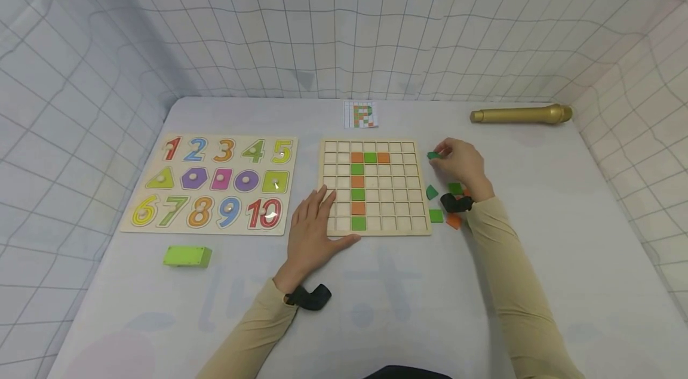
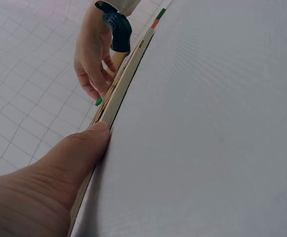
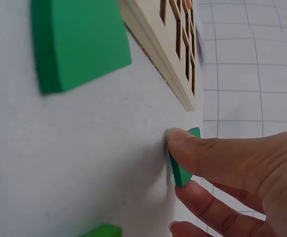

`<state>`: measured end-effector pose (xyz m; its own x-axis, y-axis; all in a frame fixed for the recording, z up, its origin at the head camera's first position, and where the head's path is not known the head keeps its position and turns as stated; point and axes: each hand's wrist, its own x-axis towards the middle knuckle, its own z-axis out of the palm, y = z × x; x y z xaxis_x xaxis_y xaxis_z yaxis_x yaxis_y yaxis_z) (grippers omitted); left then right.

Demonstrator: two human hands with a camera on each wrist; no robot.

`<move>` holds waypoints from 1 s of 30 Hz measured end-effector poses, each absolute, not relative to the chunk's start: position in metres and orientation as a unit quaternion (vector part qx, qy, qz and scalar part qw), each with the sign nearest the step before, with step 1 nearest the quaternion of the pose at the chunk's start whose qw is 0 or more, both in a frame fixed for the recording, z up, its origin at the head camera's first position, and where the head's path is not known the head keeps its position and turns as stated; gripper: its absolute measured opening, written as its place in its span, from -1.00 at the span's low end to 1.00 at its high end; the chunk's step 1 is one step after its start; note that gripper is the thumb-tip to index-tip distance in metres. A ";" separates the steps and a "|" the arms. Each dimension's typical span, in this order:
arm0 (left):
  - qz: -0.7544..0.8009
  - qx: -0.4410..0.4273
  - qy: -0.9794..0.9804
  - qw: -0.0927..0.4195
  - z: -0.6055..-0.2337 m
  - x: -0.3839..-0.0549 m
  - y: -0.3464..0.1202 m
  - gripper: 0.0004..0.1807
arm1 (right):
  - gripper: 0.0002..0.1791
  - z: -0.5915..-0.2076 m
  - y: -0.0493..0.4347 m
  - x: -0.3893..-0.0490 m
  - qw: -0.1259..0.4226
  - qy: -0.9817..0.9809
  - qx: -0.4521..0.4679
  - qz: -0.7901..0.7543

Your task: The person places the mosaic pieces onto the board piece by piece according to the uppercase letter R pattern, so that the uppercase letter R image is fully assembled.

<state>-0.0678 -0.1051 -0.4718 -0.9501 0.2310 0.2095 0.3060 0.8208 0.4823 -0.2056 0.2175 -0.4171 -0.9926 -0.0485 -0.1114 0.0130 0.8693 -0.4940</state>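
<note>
In the head view my left hand (image 1: pixel 310 236) rests at the near left corner of a wooden grid board (image 1: pixel 390 208), fingers extended over its left edge. Its thumb (image 2: pixel 81 145) presses along the board's near edge in the left wrist view. Orange and green square tiles (image 1: pixel 358 194) fill part of one column and the start of a row. Right of the board, my right hand (image 1: pixel 463 163) pinches a dark green tile (image 3: pixel 183 170) between thumb and fingers, just above the table. Another dark green tile with a curved side (image 1: pixel 432 192) lies nearer.
Loose green tiles (image 1: pixel 436 216) and orange tiles (image 1: pixel 454 221) lie under the right wrist. A small pattern card (image 1: pixel 361 114) lies behind the board. At left are a number and shape puzzle (image 1: pixel 180 179) and a green block (image 1: pixel 187 256); a gold microphone (image 1: pixel 521 114) lies at back right.
</note>
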 end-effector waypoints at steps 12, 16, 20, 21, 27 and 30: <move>-0.265 -0.141 -0.951 0.078 -0.472 -0.067 -0.105 0.09 | -0.75 -0.415 0.219 -0.202 0.060 0.944 0.002 -0.324; -0.263 -0.139 -0.952 0.072 -0.474 -0.067 -0.104 0.09 | -0.74 -0.418 0.208 -0.202 0.043 0.932 -0.018 -0.358; -0.266 -0.139 -0.951 0.072 -0.474 -0.067 -0.104 0.09 | -0.73 -0.419 0.193 -0.205 0.042 0.922 -0.038 -0.384; -0.267 -0.140 -0.951 0.074 -0.473 -0.067 -0.104 0.09 | -0.73 -0.419 0.190 -0.206 0.043 0.919 -0.040 -0.390; -0.269 -0.143 -0.949 0.083 -0.471 -0.067 -0.104 0.10 | -0.74 -0.418 0.170 -0.207 0.046 0.913 -0.044 -0.403; -0.268 -0.140 -0.950 0.080 -0.471 -0.068 -0.103 0.10 | -0.74 -0.419 0.163 -0.208 0.051 0.915 -0.050 -0.398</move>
